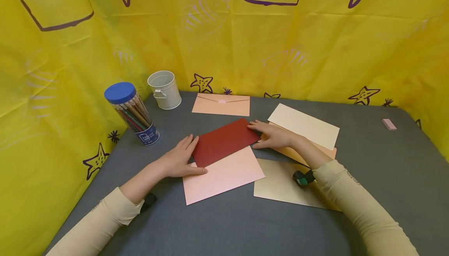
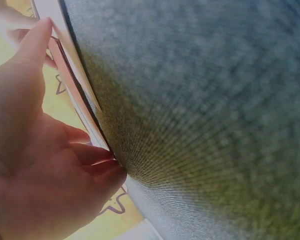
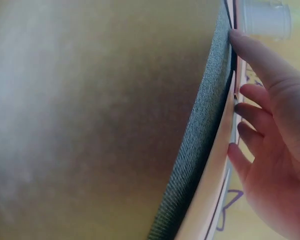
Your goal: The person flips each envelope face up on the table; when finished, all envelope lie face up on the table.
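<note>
A plain red envelope [image 1: 224,141] lies slanted in the middle of the dark table, overlapping the upper part of a pale pink envelope [image 1: 224,176]. At the red one's left end is my left hand [image 1: 180,158], fingers along the short edge and thumb stretched over the pink one. My right hand [image 1: 273,134] is at the red envelope's right corner, fingers extended at its edge and thumb spread below. In the left wrist view the left fingertips [image 2: 110,167] reach down to the table. The right wrist view has the right thumb [image 3: 255,55] beside the stacked paper edges.
A cream envelope [image 1: 305,125] partly covers a peach one [image 1: 291,152] under my right forearm. Nearer lies a gold envelope [image 1: 277,180]. At the back are a closed peach envelope [image 1: 224,106], a white bucket [image 1: 166,92] and a pencil tub [image 1: 131,113]. A pink eraser [image 1: 389,124] lies far right.
</note>
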### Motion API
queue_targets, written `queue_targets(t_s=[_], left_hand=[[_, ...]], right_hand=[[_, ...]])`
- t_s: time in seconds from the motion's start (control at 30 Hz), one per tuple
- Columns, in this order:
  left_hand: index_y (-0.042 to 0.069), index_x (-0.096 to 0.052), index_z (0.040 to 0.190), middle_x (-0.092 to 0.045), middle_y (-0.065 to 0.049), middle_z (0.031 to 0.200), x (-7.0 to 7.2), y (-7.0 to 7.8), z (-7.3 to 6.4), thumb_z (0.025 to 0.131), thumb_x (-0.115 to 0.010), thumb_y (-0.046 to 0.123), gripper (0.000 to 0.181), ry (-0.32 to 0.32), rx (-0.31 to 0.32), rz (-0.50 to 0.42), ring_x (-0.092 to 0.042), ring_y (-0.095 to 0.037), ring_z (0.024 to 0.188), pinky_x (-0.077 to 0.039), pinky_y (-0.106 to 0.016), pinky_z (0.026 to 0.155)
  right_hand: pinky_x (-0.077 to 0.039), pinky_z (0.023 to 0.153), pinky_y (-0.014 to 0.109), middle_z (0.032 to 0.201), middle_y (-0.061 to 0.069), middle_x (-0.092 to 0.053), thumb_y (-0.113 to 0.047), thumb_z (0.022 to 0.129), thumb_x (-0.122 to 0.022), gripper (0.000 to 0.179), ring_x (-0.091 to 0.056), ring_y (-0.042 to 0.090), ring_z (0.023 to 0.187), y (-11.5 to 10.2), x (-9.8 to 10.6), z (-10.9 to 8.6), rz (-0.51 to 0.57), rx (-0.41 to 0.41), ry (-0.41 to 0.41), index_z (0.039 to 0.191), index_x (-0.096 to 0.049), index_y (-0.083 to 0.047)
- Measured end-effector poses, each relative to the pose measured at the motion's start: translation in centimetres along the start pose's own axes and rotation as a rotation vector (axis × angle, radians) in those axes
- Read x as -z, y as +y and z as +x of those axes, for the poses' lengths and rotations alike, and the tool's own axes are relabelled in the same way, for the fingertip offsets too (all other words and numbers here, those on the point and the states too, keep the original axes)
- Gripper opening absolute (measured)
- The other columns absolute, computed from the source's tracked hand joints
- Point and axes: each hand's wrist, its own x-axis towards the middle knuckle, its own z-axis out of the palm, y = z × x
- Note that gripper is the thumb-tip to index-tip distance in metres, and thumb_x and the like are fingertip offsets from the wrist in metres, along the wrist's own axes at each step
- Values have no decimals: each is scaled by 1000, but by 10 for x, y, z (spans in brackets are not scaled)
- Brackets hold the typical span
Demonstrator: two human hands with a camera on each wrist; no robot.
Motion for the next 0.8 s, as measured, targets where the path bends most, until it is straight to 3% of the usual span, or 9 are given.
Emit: queue_targets(t_s=[0.27, 0.47, 0.8], left_hand=[[6, -17, 156, -13, -20, 160, 0, -2, 2, 78, -65, 67, 110, 8, -15, 8, -12, -39, 146, -31, -64, 103], [7, -21, 155, -18, -19, 159, 1, -2, 2, 78, -65, 68, 107, 13, -14, 27, -17, -37, 146, -33, -63, 103], [9, -24, 155, -17, -19, 159, 1, -5, 1, 79, -62, 69, 104, 14, -35, 33, -18, -38, 145, -33, -62, 104]], right_hand=[[-28, 111, 52, 158, 12, -27, -30, 91, -70, 73, -18, 33, 146, -3, -3, 1, 16, -20, 11, 151, -37, -8], [-38, 106, 48, 154, 15, -33, -26, 91, -71, 69, -36, 34, 137, -2, -4, 3, 13, 2, 34, 149, -39, -7], [-38, 106, 46, 148, 11, -44, -29, 91, -71, 61, -44, 29, 130, 1, -6, 6, -33, 15, 72, 145, -48, -10]])
